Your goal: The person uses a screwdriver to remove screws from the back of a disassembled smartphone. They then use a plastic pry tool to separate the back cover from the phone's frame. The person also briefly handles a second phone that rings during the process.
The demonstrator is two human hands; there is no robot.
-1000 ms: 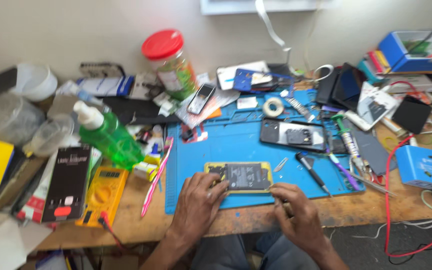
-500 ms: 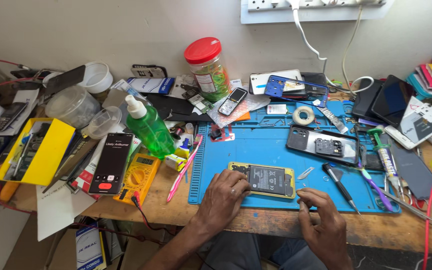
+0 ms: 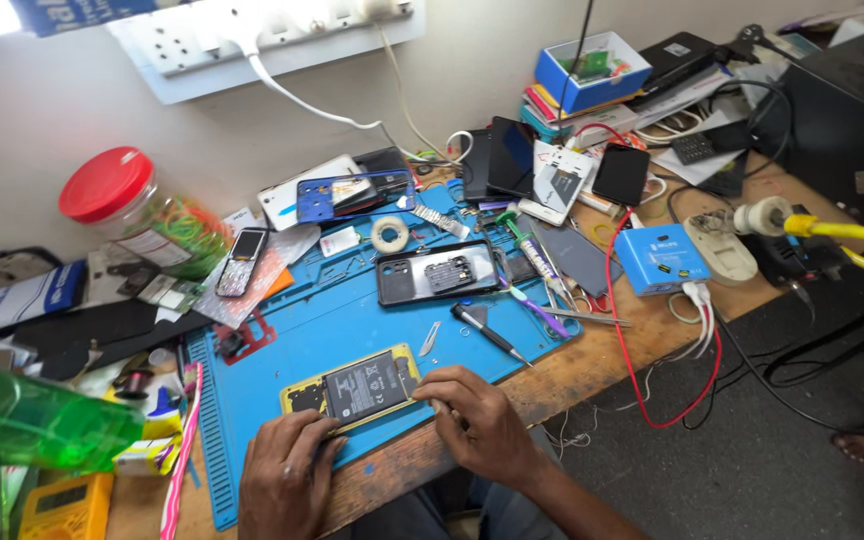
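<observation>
An opened phone with a yellow frame and a dark battery lies back-up on the blue work mat. My left hand rests at its lower left edge, fingers curled against the frame. At the phone's right end is my right hand, fingertips pressing on the corner. A black-handled screwdriver and a small metal pry tool lie on the mat just beyond the phone. A black phone back cover sits farther up the mat.
A jar with a red lid, a green bottle, a yellow multimeter, a keypad phone, tape roll, blue box, red wire and stacked phones crowd the wooden bench. Floor lies to the right.
The view has swung right and tilted. My right hand has moved from the bench edge up to the phone's right end. My left hand stays at the phone's left edge.
</observation>
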